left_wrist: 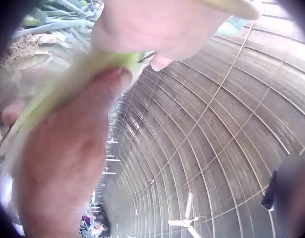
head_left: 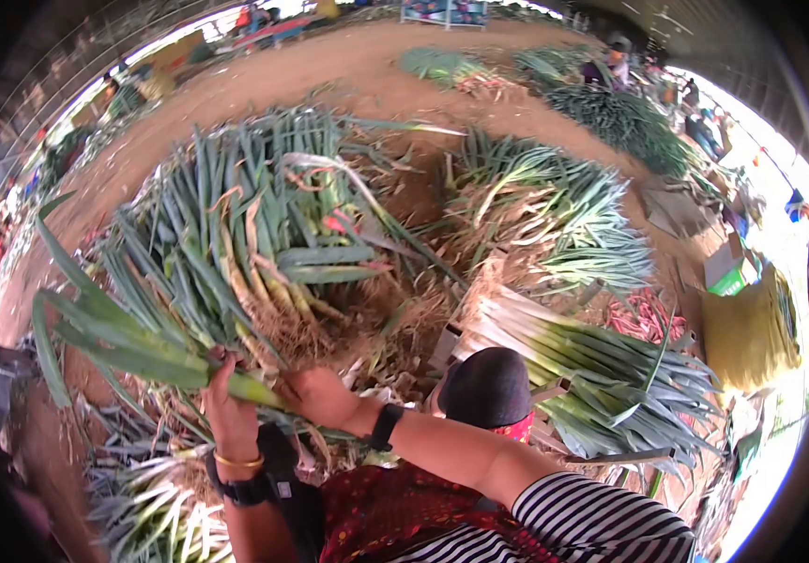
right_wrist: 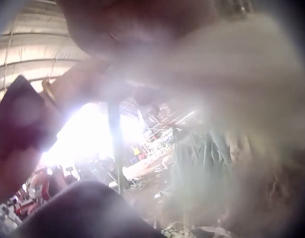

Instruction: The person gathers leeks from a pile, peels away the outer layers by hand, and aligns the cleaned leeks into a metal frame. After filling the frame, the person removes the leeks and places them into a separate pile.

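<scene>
A large green onion (head_left: 165, 364) lies across in front of me, its leaves fanning out to the left. My left hand (head_left: 229, 405) grips the stalk just below the leaves. Farther toward the root end, my right hand (head_left: 322, 398) holds the same stalk, hiding its lower end. In the left wrist view, the pale green stalk (left_wrist: 41, 101) passes between the left hand (left_wrist: 157, 25) above and the right hand (left_wrist: 68, 153), whose fingers curl round it. The right wrist view is badly blurred, with a whitish stalk (right_wrist: 236, 64) across its upper right.
A big heap of rooted green onions (head_left: 236, 216) lies ahead. To the right, cleaned onions (head_left: 555, 347) with white stems rest on a frame, beside another pile (head_left: 555, 206). More onions (head_left: 160, 507) lie at lower left. A yellow sack (head_left: 752, 338) stands at far right.
</scene>
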Demonstrator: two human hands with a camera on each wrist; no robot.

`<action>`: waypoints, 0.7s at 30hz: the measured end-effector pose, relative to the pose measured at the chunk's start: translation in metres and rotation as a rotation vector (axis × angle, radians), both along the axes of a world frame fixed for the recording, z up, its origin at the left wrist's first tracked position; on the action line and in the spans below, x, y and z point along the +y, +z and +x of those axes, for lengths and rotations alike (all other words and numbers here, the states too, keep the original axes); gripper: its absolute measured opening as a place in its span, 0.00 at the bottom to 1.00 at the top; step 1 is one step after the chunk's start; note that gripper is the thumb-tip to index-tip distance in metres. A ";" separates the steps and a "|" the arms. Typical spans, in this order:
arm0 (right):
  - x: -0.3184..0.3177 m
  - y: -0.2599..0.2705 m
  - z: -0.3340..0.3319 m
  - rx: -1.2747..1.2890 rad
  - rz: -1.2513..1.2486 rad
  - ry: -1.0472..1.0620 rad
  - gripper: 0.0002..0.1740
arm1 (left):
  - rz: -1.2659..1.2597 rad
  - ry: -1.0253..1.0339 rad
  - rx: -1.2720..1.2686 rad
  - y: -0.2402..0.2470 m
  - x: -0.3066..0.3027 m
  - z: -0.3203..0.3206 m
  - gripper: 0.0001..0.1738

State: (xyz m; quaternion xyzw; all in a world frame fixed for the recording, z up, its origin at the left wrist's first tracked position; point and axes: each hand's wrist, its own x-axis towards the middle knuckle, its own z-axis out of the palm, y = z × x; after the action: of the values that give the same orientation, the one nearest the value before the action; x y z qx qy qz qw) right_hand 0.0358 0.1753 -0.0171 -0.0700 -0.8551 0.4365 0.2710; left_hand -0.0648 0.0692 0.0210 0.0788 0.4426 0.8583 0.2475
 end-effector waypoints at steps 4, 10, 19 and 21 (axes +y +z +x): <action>-0.004 -0.011 -0.006 0.071 -0.131 -0.137 0.12 | -0.117 0.095 0.023 -0.009 -0.003 0.004 0.17; 0.020 -0.010 -0.008 0.286 -1.473 -0.250 0.22 | -0.052 0.120 -0.108 -0.045 -0.016 -0.012 0.13; -0.007 -0.002 0.060 0.067 -0.423 0.172 0.18 | -0.088 0.379 0.021 -0.027 -0.050 -0.093 0.18; -0.012 0.015 0.091 -0.070 -0.525 0.273 0.18 | -0.046 0.288 0.047 -0.041 -0.087 -0.135 0.18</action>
State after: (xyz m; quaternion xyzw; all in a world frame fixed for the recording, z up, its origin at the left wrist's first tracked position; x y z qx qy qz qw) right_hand 0.1264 0.1636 -0.0016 -0.0373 -0.7233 0.6724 0.1526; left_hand -0.2001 -0.0180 -0.0196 0.0291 0.4744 0.8725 0.1132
